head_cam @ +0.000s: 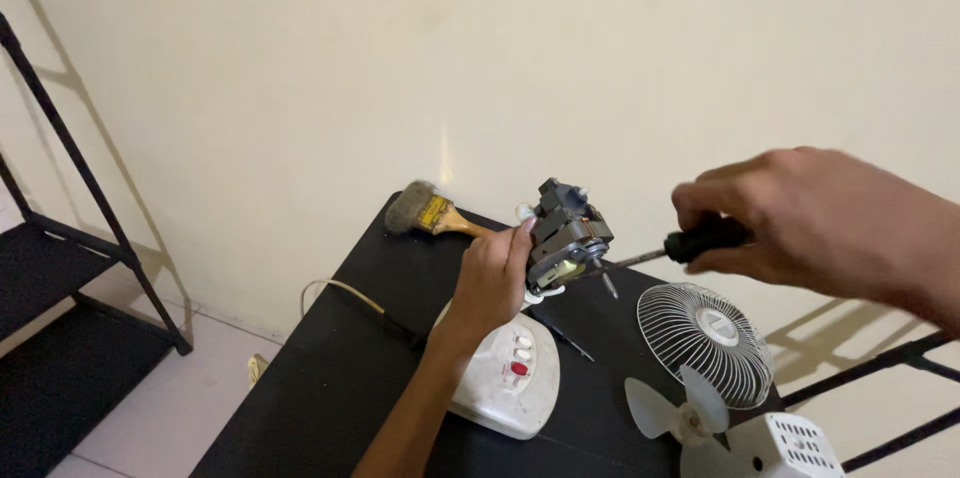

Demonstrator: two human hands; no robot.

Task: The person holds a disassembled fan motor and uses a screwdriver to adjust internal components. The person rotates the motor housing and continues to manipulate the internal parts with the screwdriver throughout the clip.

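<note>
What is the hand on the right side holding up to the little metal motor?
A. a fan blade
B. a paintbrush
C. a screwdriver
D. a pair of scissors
C: the right hand grips a black-handled screwdriver, its thin metal shaft pointing at the motor held up by the left hand; the paintbrush lies on the black table.

A black table [330,378] filled the lower middle of the frame, bearing a paintbrush [430,211], white fan base [505,378], wire grille [705,343] and fan blade [680,408].
</note>
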